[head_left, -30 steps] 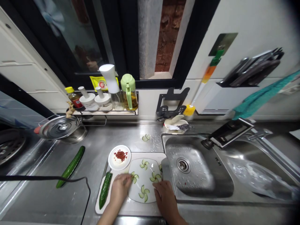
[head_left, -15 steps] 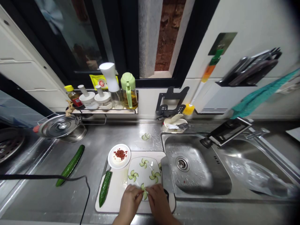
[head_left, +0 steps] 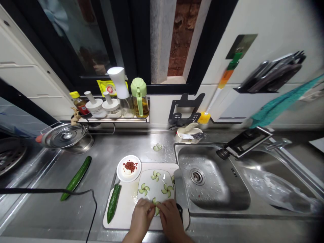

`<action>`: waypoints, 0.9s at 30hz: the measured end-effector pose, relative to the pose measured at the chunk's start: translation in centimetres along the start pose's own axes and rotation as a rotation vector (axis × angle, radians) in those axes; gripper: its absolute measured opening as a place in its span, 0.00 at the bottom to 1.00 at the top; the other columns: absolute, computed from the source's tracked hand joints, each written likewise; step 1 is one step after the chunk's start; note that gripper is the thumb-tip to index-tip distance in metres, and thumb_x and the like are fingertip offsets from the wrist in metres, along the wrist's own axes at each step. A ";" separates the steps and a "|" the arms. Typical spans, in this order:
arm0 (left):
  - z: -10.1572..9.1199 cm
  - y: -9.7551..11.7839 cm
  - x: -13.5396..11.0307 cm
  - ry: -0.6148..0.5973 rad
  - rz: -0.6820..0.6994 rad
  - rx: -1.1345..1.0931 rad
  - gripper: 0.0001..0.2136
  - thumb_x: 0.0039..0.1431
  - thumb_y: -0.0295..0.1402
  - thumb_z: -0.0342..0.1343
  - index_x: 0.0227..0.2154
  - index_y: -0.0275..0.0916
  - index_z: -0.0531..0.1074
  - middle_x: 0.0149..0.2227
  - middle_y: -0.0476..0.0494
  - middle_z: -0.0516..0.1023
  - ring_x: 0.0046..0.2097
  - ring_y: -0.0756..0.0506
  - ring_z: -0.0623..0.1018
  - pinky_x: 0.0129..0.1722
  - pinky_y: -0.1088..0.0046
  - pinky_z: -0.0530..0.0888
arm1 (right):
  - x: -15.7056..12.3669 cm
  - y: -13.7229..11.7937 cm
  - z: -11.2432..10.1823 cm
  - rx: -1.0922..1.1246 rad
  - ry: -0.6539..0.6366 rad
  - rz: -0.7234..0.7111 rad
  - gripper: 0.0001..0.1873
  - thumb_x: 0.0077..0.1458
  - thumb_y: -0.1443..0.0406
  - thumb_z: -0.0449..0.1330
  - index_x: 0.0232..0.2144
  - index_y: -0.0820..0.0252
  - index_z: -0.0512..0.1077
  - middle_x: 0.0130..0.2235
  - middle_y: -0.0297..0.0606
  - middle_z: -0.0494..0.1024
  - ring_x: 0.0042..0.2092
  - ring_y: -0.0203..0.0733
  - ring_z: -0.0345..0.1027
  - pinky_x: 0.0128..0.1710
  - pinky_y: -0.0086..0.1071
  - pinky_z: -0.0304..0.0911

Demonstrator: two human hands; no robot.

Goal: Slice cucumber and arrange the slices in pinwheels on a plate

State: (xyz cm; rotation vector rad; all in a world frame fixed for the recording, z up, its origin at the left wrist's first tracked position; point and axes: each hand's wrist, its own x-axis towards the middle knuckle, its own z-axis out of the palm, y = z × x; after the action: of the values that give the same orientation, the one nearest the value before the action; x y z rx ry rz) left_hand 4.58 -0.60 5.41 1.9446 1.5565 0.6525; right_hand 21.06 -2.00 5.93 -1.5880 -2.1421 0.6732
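My left hand [head_left: 142, 213] and my right hand [head_left: 171, 214] meet at the front of a white square plate [head_left: 155, 184]. Their fingers are closed in a pinch on thin cucumber slices [head_left: 154, 200], which they partly hide. Three finished-looking pinwheels of cucumber slices lie on the plate: a back one [head_left: 155, 176], a left one [head_left: 144, 189] and a right one [head_left: 167, 190]. Under the plate is a white cutting board [head_left: 126, 216]. A cut cucumber [head_left: 113, 203] rests on its left side. To the right lies a knife [head_left: 181, 189], its black handle beside my right hand.
A white dish [head_left: 119, 173] of red bits stands behind the board's left corner. A whole cucumber [head_left: 76, 179] and a black cable [head_left: 50, 191] are at left. A few slices [head_left: 157, 147] lie behind the board. At right is the sink [head_left: 212, 199]; condiments fill a rack [head_left: 118, 119].
Both hands stay at the front pinwheel, with only slight finger movement. The right fingers shift a little to the left, toward the left hand.
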 end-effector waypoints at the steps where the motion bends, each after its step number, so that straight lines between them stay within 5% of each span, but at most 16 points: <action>1: 0.0 0.1 0.0 0.003 -0.003 -0.004 0.10 0.58 0.26 0.53 0.29 0.42 0.79 0.29 0.44 0.79 0.36 0.45 0.76 0.38 0.68 0.72 | 0.0 0.0 0.1 -0.002 0.000 -0.001 0.19 0.55 0.75 0.50 0.44 0.56 0.74 0.37 0.40 0.74 0.43 0.46 0.63 0.45 0.40 0.60; 27: 0.2 0.0 0.1 -0.020 -0.025 -0.017 0.09 0.57 0.25 0.55 0.28 0.41 0.79 0.28 0.45 0.79 0.36 0.45 0.76 0.38 0.69 0.71 | 0.2 -0.2 0.5 -0.015 -0.035 0.061 0.19 0.53 0.76 0.51 0.42 0.57 0.74 0.38 0.40 0.73 0.44 0.47 0.62 0.47 0.40 0.58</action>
State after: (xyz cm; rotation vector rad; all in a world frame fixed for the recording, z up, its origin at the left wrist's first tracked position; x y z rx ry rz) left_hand 4.77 -0.53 5.22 1.9113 1.5556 0.6319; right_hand 20.56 -1.98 5.69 -1.6673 -2.1355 0.7106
